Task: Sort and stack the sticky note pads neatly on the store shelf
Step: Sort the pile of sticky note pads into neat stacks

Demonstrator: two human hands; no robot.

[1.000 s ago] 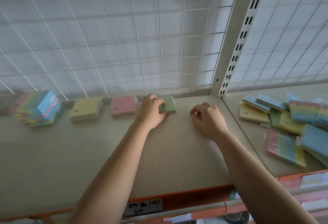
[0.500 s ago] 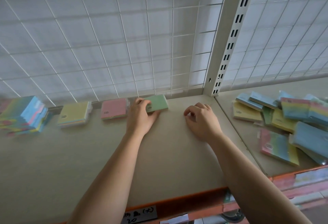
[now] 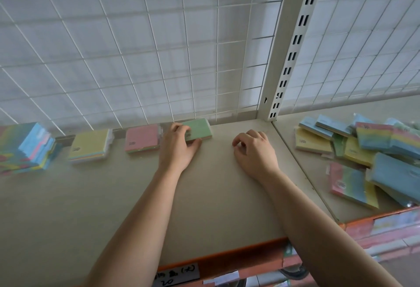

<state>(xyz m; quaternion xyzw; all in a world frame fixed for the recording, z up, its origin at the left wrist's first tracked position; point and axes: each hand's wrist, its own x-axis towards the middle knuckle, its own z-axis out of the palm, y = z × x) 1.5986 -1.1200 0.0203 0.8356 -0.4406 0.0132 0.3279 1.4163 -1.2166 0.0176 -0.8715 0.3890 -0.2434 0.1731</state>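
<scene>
Only writing I can read is the handwritten white tag (image 3: 177, 275) at the bottom edge, "(大)" over "20"; print on the pads is too small. My left hand (image 3: 177, 148) grips the flat green sticky note pad (image 3: 200, 129) at centre, back of the beige shelf (image 3: 216, 196). My right hand (image 3: 255, 151) rests just right, loosely curled, holding nothing.

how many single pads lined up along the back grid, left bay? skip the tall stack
3: yellow pad leftmost, pink pad in the middle, green pad on the right under the left hand. None looks hidden.
</scene>
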